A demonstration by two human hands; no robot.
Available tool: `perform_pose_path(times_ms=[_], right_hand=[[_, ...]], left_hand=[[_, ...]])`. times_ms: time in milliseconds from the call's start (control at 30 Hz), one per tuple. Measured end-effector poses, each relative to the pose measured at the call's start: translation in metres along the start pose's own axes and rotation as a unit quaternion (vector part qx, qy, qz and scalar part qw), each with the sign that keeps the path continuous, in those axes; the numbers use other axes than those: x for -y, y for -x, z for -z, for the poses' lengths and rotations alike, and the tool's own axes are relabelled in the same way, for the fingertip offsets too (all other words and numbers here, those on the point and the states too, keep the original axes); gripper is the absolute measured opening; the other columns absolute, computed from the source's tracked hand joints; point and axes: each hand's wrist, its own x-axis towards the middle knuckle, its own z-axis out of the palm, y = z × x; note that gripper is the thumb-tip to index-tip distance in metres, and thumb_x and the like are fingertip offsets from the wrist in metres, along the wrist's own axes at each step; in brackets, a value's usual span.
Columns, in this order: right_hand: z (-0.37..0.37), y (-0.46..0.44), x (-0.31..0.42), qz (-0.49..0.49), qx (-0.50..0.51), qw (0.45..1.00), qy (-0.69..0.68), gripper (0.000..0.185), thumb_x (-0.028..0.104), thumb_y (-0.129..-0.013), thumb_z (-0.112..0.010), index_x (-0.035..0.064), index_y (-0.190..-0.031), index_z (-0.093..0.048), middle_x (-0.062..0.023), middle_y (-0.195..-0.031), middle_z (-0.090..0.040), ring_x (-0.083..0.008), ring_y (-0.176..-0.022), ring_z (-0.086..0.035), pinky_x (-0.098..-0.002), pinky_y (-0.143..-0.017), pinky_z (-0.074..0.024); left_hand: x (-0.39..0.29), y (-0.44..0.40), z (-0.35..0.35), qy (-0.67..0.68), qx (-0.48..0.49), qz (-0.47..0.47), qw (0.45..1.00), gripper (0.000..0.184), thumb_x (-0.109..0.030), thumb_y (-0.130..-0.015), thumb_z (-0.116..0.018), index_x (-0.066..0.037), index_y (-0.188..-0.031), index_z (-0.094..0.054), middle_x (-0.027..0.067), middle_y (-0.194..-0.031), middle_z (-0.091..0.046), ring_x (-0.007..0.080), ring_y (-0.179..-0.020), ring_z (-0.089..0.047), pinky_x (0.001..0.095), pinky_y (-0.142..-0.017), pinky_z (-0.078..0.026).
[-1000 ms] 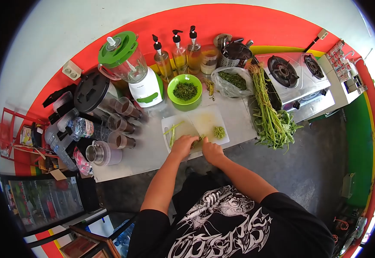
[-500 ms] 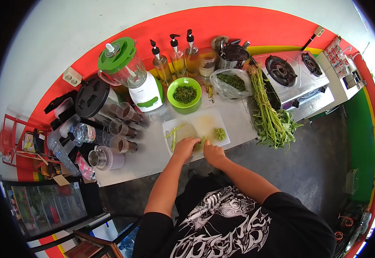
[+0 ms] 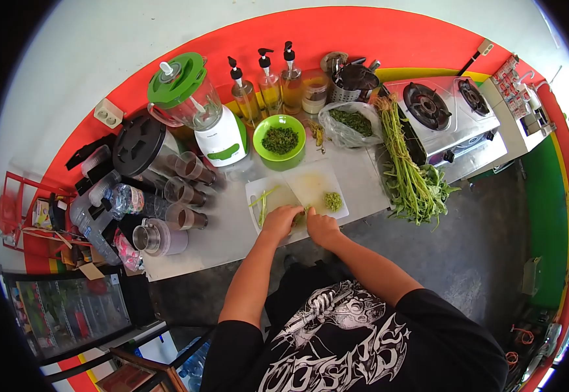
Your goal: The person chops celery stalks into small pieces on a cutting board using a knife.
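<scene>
A white cutting board (image 3: 317, 184) lies near the counter's front edge. My left hand (image 3: 282, 221) is closed on green stalks at the board's front, its fingers curled and mostly covering them. Close beside it, my right hand (image 3: 324, 228) is wrapped round a knife; the handle is hidden in the fist and the blade barely shows. Chopped green pieces (image 3: 333, 201) form a small heap at the board's right side. Longer pale green stalks (image 3: 263, 206) rest at its left.
Behind the board stand a green bowl (image 3: 280, 159) of chopped greens, a blender (image 3: 222, 137) and pump bottles (image 3: 271, 91). To the right are a bag of greens (image 3: 353, 124), a long leafy bundle (image 3: 405, 157) and a gas stove (image 3: 444, 121). Brown-filled cups (image 3: 185, 217) stand left.
Both hands stay together at the board's front with only slight shifts; my right hand has moved a little to the left. The surrounding things stay where they were.
</scene>
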Motion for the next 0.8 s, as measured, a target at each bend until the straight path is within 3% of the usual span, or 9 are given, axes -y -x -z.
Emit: perform_pose_path(times_ms=[67,267,467,600,800], right_hand=[[0.005,0.005,0.002,0.001,0.021,1.0,0.014,0.027,0.011,-0.092,-0.055,-0.0004,-0.115,-0.045,-0.0209,-0.093,-0.072,-0.037,-0.087,-0.073,-0.0452,-0.073,-0.0585],[0.007,0.002,0.001,0.009,0.022,1.0,0.004,0.032,0.011,-0.088,-0.062,-0.0007,-0.113,-0.045,-0.021,-0.093,-0.072,-0.0379,-0.087,-0.073,-0.0447,-0.075,-0.0586],[-0.002,0.007,0.004,-0.021,0.012,1.0,0.0,0.025,0.012,-0.092,-0.056,0.0001,-0.112,-0.045,-0.021,-0.093,-0.072,-0.0368,-0.088,-0.073,-0.0441,-0.074,-0.0586],[0.007,-0.002,0.003,-0.002,0.023,1.0,-0.003,0.023,0.012,-0.093,-0.052,0.0002,-0.112,-0.046,-0.0209,-0.093,-0.072,-0.0367,-0.088,-0.073,-0.0444,-0.075,-0.0586],[0.016,0.016,0.005,0.006,0.052,0.998,0.027,0.027,0.01,-0.09,-0.058,-0.0014,-0.111,-0.046,-0.0217,-0.094,-0.072,-0.0367,-0.088,-0.073,-0.0443,-0.075,-0.0587]], left_hand=[[0.005,0.002,-0.005,-0.014,-0.067,-0.06,0.996,0.039,0.005,-0.075,-0.067,-0.012,-0.109,-0.066,0.011,-0.09,-0.067,0.0324,-0.088,-0.066,0.043,-0.076,-0.051],[0.005,-0.001,-0.003,0.017,-0.019,-0.017,1.0,0.039,0.007,-0.074,-0.067,-0.012,-0.109,-0.066,0.0111,-0.09,-0.067,0.032,-0.088,-0.066,0.0435,-0.075,-0.051],[0.006,0.001,-0.002,-0.002,-0.016,-0.015,1.0,0.041,0.007,-0.074,-0.068,-0.012,-0.11,-0.067,0.0105,-0.091,-0.067,0.0312,-0.09,-0.065,0.0432,-0.076,-0.051],[0.006,0.002,-0.001,-0.02,-0.019,-0.013,1.0,0.041,0.006,-0.074,-0.069,-0.013,-0.11,-0.067,0.0095,-0.093,-0.067,0.0304,-0.092,-0.065,0.0428,-0.076,-0.051],[0.005,0.008,-0.005,-0.005,-0.057,-0.018,0.998,0.04,0.004,-0.074,-0.071,-0.013,-0.11,-0.066,0.0082,-0.097,-0.066,0.03,-0.093,-0.065,0.0417,-0.079,-0.051]])
